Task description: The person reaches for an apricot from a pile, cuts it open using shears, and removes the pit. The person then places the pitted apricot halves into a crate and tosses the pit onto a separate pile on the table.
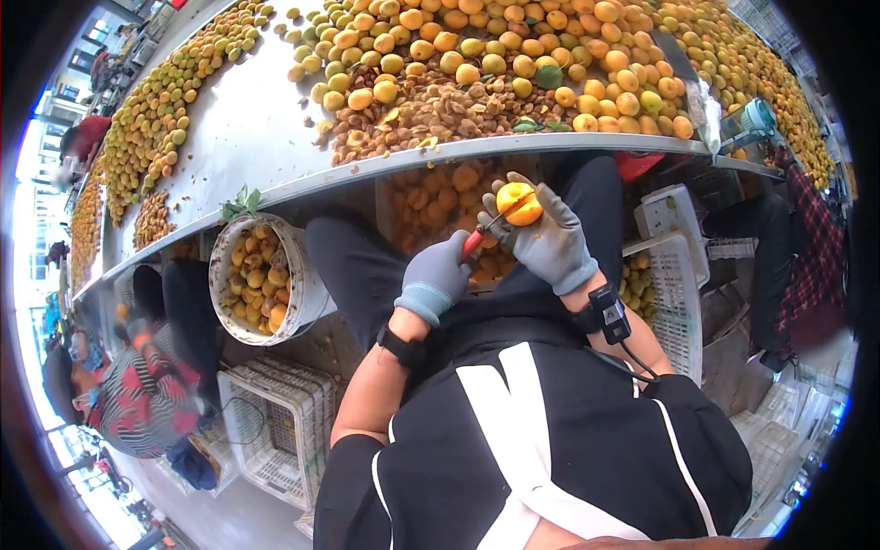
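My left hand point(436, 273), in a grey glove, is closed around the red handle of a small knife point(471, 245). Its thin blade reaches up to an orange apricot point(519, 203), which has a dark cut line across it. The gloved fingers of my right hand point(552, 240) are curled round that apricot from below and the side. Both hands are above my lap, in front of the table edge. Beneath them, partly hidden by my hands, a crate of apricots point(431, 203) sits between my knees.
The metal table point(240, 108) carries heaps of whole apricots point(495, 46) and a pile of brown pits point(440, 112). A white bucket point(306, 266) of fruit stands left, above an upended crate point(275, 431). Crates point(676, 275) stand right. Co-workers sit on both sides.
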The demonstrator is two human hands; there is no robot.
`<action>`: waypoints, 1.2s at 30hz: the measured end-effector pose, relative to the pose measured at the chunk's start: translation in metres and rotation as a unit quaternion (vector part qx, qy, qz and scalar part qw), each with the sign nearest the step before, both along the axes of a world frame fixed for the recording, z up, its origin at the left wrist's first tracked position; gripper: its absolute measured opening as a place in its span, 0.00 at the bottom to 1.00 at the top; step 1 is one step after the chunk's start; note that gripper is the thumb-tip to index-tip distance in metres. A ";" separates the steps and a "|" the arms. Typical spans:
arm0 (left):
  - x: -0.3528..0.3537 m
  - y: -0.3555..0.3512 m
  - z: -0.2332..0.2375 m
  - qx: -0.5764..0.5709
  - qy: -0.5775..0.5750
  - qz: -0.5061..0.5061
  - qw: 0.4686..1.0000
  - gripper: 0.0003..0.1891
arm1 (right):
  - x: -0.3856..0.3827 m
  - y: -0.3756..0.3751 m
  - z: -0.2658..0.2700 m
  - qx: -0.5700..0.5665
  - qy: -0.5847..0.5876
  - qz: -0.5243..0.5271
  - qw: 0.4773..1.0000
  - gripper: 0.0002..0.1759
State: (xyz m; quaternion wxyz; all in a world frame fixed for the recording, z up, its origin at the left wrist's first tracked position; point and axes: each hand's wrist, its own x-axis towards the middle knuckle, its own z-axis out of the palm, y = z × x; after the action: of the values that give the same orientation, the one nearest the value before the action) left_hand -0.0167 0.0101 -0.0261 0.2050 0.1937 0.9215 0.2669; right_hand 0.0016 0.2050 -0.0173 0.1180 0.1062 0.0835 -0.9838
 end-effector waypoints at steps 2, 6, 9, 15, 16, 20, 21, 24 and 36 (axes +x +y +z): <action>0.002 -0.004 -0.001 -0.001 -0.013 -0.004 1.000 0.16 | 0.001 0.001 -0.007 0.004 -0.060 -0.014 0.998 0.20; 0.005 -0.017 -0.006 0.033 -0.036 0.017 0.999 0.13 | 0.002 0.002 -0.023 0.052 -0.094 -0.018 0.994 0.19; 0.008 -0.030 -0.008 0.099 -0.066 0.054 0.991 0.14 | 0.006 -0.003 -0.029 0.029 -0.089 0.007 0.996 0.19; 0.022 -0.049 0.009 0.343 -0.201 0.201 0.895 0.08 | -0.011 -0.007 -0.070 0.074 -0.255 0.050 0.963 0.19; 0.023 -0.053 0.011 0.347 -0.201 0.206 0.893 0.08 | -0.021 -0.005 -0.078 0.078 -0.257 0.055 0.962 0.19; 0.027 -0.068 0.003 0.441 -0.230 0.277 0.822 0.08 | -0.072 0.001 -0.077 0.023 -0.080 0.072 0.994 0.19; 0.028 -0.072 0.004 0.452 -0.244 0.284 0.810 0.08 | -0.076 0.000 -0.080 0.118 -0.090 0.031 0.988 0.18; 0.026 -0.081 0.013 0.482 -0.258 0.297 0.783 0.08 | -0.077 -0.004 -0.111 0.190 -0.214 -0.024 0.958 0.17; 0.015 -0.102 0.009 0.592 -0.307 0.276 0.692 0.09 | -0.108 -0.009 -0.145 0.909 0.217 0.200 0.292 0.23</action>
State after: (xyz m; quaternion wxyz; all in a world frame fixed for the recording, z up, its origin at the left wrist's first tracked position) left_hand -0.0018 -0.0920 -0.0176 0.2365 -0.0808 0.4699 0.8466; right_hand -0.1062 0.1956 -0.1627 0.1170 -0.0922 0.9660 -0.2112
